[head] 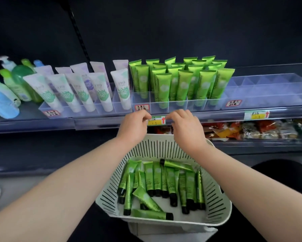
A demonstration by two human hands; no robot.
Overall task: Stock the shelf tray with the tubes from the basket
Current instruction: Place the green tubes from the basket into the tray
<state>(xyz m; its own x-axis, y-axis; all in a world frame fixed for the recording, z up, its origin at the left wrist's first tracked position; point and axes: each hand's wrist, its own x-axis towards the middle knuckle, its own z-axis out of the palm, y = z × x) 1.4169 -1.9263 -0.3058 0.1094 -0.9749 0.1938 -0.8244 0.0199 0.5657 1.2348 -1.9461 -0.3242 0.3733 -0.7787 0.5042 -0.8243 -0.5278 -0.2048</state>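
Note:
Several green tubes with black caps (153,187) lie loose in a white slotted basket (214,194) below me. Above it, on the shelf, a clear divided tray (178,103) holds rows of the same green tubes (180,79) standing cap down. My left hand (134,126) and my right hand (187,126) are at the shelf's front rail just below the tray. Their curled fingertips pinch the two ends of a yellow and green price label (156,120). Neither hand holds a tube.
Left of the green tubes, white tubes (80,89) stand in another clear tray, with pump bottles (12,81) beyond. A clear divided tray (269,91) sits at the right. Packaged snacks (251,128) fill the shelf below. A dark shelf back rises behind.

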